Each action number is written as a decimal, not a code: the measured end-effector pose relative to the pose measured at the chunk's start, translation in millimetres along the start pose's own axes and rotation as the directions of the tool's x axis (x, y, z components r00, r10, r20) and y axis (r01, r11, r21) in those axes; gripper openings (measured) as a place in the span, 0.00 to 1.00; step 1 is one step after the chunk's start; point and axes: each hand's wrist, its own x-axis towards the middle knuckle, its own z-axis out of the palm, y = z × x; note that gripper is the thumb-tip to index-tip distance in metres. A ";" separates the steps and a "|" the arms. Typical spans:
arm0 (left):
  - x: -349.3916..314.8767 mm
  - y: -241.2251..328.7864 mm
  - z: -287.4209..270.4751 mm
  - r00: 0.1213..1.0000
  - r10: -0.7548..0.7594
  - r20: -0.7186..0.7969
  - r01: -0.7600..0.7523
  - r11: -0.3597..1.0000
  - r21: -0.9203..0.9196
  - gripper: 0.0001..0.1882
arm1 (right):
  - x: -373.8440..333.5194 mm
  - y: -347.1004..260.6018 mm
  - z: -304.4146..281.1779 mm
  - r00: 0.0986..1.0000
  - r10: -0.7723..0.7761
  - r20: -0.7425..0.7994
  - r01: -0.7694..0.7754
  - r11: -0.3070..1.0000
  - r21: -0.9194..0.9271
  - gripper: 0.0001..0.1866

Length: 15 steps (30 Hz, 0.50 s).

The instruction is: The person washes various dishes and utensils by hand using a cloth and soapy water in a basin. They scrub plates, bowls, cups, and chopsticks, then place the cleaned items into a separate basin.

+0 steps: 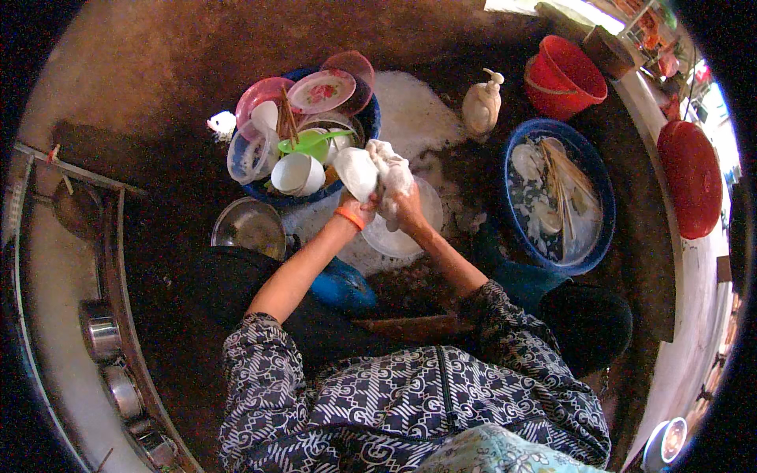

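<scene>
In my left hand (360,208), with an orange band at the wrist, is a small white bowl (357,175) tilted on its side. My right hand (405,203) presses a pale, sudsy cloth (385,162) against the bowl; foam coats its fingers. Beneath both hands lies a wide, pale basin (430,217) on the wet floor. Just beyond the bowl, a blue tub (372,120) is heaped with dishes: stacked white bowls (298,174), a green ladle-like utensil (314,142), chopsticks (287,114) and a flowered pink plate (322,91).
At right, another blue tub (511,193) holds water, chopsticks and dishes. A pump bottle (482,106) and a red bucket (561,79) stand beyond it. A metal bowl (249,227) sits by my left knee. Metal pots (102,329) line a low shelf at far left.
</scene>
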 end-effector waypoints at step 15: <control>-11.8 15.6 -13.2 0.682 -0.305 0.665 -0.712 -0.486 0.507 0.29 | 34.5 -47.2 -14.9 0.991 -0.111 -0.081 0.070 0.915 -0.396 0.20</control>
